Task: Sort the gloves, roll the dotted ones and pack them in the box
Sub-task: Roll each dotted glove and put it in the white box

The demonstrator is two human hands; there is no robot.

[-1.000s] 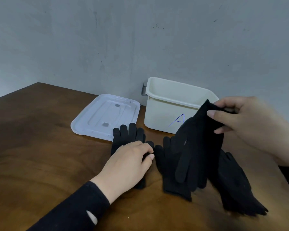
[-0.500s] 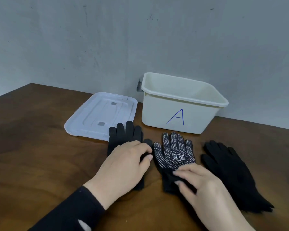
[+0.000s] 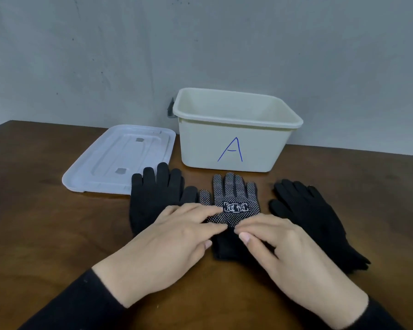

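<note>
Left hand (image 3: 174,236) has slid off the plain glove (image 3: 153,198) on the left and now joins the right hand (image 3: 289,253) on the dotted glove (image 3: 234,203) in the middle. Half a second ago only the right hand touched it. Both hands lie fairly flat, fingertips pressing the glove's lower palm near the cuff; nothing pinched as far as I can tell. Sorting looks done; rolling from the cuff end looks about to start. Dotted glove lies palm-up just in front of the box (image 3: 234,148), fingers toward it. Another plain glove (image 3: 312,217) lies right. Lid (image 3: 119,158) is off, left of box. Writing: blue "A" on box front; white boxed Chinese characters on the dotted glove, looks like 冠恒.
</note>
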